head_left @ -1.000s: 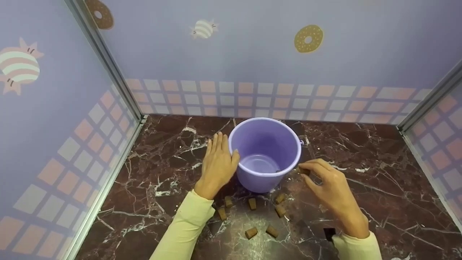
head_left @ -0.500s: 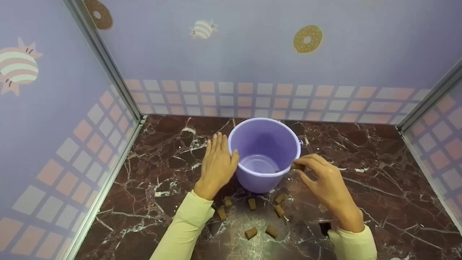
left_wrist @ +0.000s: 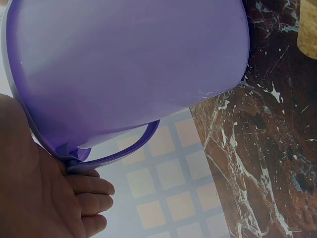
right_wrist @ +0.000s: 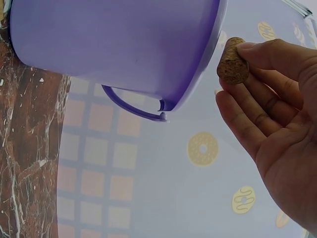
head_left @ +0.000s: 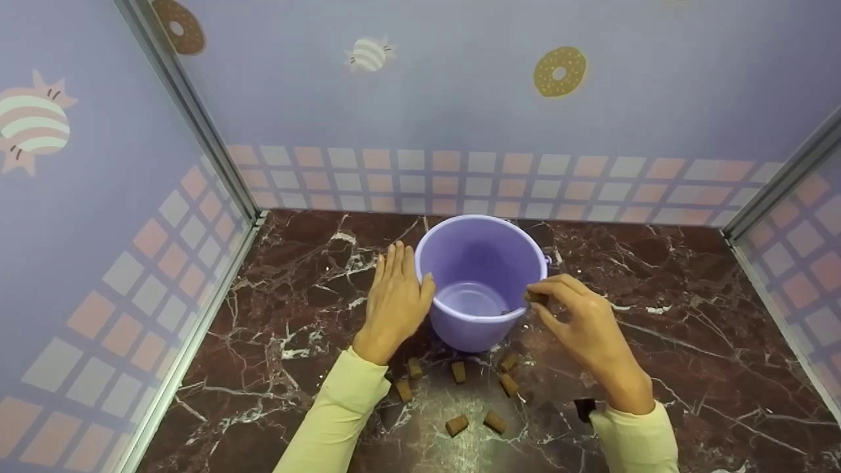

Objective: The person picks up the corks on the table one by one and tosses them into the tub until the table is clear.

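A purple bucket [head_left: 470,332] stands upright on the dark marbled surface. My left hand [head_left: 397,305] rests against its left rim, fingers straight and thumb at the rim; in the left wrist view the fingers lie beside the handle's joint. Between thumb and fingers, my right hand [head_left: 585,322] pinches a tapered cork stopper [right_wrist: 233,62] at the bucket's right rim. In front of the bucket lie several more cork stoppers, among them one stopper [head_left: 458,372] in the middle and another stopper [head_left: 457,424] nearer to me. A small dark bit shows inside the bucket at its near right.
A patterned back wall [head_left: 420,98] rises behind the bucket. Side panels, one on the left [head_left: 85,263] and one on the right [head_left: 805,282], bound the marbled surface [head_left: 276,407]. The bucket's handle [right_wrist: 131,106] hangs down its outside.
My right hand has moved left and slightly up with the cork stopper, from beside the bucket to its right rim. The left hand and the bucket stay in place.
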A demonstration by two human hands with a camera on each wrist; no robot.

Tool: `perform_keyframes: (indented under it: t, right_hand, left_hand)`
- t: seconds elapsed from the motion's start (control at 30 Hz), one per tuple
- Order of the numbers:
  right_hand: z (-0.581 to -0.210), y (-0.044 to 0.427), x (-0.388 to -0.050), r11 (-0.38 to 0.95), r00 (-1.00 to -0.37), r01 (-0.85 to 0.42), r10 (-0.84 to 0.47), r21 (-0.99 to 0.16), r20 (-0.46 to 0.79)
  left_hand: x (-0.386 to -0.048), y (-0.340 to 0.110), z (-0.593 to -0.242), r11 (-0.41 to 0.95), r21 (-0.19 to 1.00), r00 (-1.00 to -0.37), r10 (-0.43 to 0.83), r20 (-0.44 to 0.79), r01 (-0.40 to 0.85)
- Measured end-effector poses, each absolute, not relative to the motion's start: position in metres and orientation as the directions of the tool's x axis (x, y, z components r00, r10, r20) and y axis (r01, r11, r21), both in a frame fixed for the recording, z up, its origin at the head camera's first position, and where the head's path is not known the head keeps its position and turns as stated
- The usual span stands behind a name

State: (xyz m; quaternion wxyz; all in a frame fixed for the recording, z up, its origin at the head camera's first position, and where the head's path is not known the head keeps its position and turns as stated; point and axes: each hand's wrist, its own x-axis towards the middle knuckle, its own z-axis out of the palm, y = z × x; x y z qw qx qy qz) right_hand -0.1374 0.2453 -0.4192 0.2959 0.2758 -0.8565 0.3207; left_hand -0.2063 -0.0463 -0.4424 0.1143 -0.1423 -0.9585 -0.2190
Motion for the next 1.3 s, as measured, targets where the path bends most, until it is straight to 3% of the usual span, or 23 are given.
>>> perform_keyframes:
  t: [1.03,1.3]
  right_hand:
    - [-0.416,0.229,-0.152,0.619,-0.700,-0.661,-0.304,-0.424,0.646]
    - [-0.415,0.225,-0.157,0.602,-0.672,-0.688,-0.319,-0.405,0.668]
  left_hand:
    - [-0.206,-0.047,-0.441,0.863,0.391,-0.937,0.226,0.268,0.320]
    - [-0.205,-0.047,-0.441,0.861,0.400,-0.940,0.223,0.259,0.314]
